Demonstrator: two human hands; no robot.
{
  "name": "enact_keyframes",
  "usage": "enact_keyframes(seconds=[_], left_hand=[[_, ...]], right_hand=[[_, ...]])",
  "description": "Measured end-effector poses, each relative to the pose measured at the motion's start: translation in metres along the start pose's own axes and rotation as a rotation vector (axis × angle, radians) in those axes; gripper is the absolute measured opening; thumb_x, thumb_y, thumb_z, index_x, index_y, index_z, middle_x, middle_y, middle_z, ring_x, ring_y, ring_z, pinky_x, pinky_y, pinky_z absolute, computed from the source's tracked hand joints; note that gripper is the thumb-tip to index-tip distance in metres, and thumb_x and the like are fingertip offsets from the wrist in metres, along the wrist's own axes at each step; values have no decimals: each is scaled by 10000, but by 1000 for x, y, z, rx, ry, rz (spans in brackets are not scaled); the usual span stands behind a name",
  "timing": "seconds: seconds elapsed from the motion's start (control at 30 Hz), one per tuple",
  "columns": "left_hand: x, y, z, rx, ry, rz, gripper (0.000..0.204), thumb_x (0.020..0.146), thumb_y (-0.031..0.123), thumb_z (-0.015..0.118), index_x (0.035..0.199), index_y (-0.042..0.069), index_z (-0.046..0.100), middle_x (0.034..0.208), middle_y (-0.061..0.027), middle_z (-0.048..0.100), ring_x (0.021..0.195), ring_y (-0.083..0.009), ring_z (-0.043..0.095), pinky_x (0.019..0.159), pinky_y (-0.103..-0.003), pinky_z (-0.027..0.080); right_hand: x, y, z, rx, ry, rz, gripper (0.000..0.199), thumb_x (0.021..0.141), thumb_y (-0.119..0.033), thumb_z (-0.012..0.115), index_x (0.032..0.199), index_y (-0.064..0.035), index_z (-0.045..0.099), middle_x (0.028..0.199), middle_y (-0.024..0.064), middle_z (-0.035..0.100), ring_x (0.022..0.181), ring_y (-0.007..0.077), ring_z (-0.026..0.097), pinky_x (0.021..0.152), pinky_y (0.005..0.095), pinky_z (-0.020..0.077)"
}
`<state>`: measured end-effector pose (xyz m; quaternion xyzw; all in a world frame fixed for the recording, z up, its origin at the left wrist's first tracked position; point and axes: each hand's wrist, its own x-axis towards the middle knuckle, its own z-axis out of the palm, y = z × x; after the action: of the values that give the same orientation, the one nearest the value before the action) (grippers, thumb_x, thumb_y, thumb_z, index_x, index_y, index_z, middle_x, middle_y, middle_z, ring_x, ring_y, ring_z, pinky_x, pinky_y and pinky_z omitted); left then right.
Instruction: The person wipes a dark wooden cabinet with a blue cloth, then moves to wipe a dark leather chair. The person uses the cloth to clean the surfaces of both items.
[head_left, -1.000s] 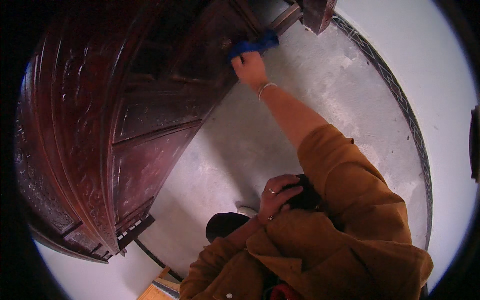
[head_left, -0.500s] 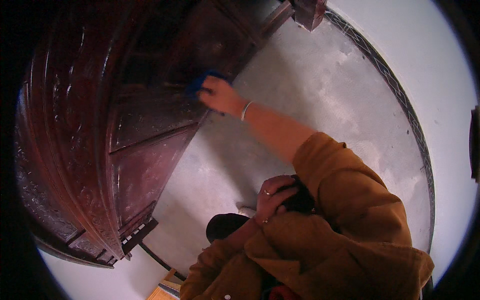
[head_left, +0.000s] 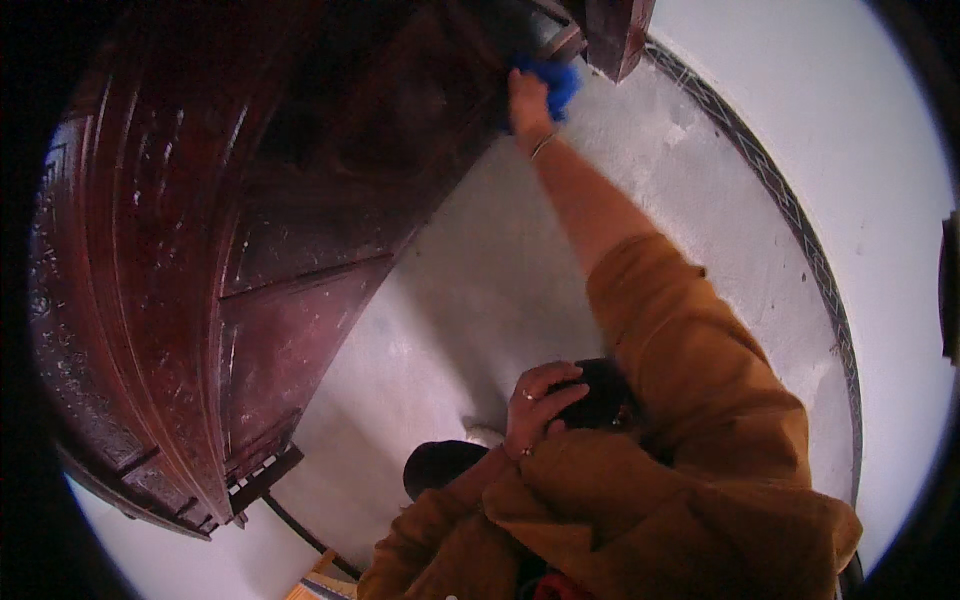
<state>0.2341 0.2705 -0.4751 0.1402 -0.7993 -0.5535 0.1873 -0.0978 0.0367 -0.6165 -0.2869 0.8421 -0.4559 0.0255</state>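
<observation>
My right hand (head_left: pixel 529 105) reaches far ahead, its fingers closed on a bright blue cloth (head_left: pixel 562 88). The cloth is at the far edge of a dark red-brown wooden piece of furniture (head_left: pixel 300 330), near its corner post (head_left: pixel 616 38). The wood is glossy, with framed panels and carved mouldings, and has pale specks on it. My left hand (head_left: pixel 540 405) rests on my dark-trousered knee (head_left: pixel 600 395), fingers spread a little and holding nothing; a ring shows on one finger.
Grey concrete floor (head_left: pixel 480 270) lies between the furniture and me. A white wall (head_left: pixel 850 200) with a dark patterned skirting strip (head_left: pixel 790 205) curves along the right. Low at the left are a dark slatted wooden bar (head_left: pixel 268 482) and a light wooden piece (head_left: pixel 318 580).
My right hand has moved with the blue cloth farther away and to the right, from the middle of the panel to the far edge. My left hand stays on the knee.
</observation>
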Motion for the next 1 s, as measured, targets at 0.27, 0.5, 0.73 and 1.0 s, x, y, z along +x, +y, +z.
enact_keyframes(seconds=[0.27, 0.5, 0.73, 1.0], left_hand=[[-1, -3, 0, 155, -97, -67, 451, 1011, 441, 494, 1162, 70, 702, 1275, -131, 621, 1171, -333, 583, 1005, -440, 440], [10, 12, 3, 46, -21, -138, 513, 1015, 493, 458, 1183, 69, 692, 1284, -148, 619, 1170, -342, 588, 984, -457, 455], [13, 15, 12, 101, -2, -220, 486, 1016, 473, 458, 1172, 78, 695, 1272, -147, 616, 1182, -340, 574, 986, -457, 461], [31, 17, 20, 65, 0, -184, 421, 994, 395, 499, 1193, 77, 691, 1282, -146, 608, 1198, -324, 547, 1004, -436, 444]], right_hand=[[-32, 23, 10, 572, -55, 535, 352, 882, -136, 588, 1210, -9, 565, 1199, 291, 590, 1160, 503, 529, 1019, 513, 431], [56, 44, -45, 136, 7, 26, 372, 858, -157, 617, 1205, -27, 590, 1241, 262, 599, 1128, 465, 594, 938, 512, 510], [105, 75, -49, -511, -338, -121, 362, 872, -139, 557, 1211, -20, 606, 1282, 230, 572, 1113, 420, 608, 950, 512, 513], [23, 84, -9, -338, -102, -345, 314, 838, -128, 625, 1133, -35, 672, 1164, 180, 647, 1099, 357, 613, 930, 461, 523]])
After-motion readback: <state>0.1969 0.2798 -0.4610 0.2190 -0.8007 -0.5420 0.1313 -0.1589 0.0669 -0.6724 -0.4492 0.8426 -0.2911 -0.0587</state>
